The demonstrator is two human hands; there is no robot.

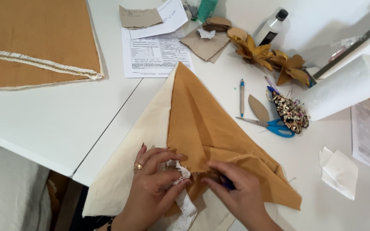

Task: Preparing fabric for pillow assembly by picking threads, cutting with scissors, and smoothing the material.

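Mustard cloth (210, 128) folded over cream lining, frayed white fringe (184, 201) pinched in left hand (150, 188) grip, right hand (240, 192) grip closed on something blue – unclear

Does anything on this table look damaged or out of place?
The mustard fabric has a frayed edge with loose threads near the right hand. The left hand holds a ragged white fringe strip. Otherwise nothing looks spilled.

Bright, even daylight is washing out the white table (56, 115) top right. Soft shadows are falling under the hands. Slight softness overall, wide-angle bending showing at edges.
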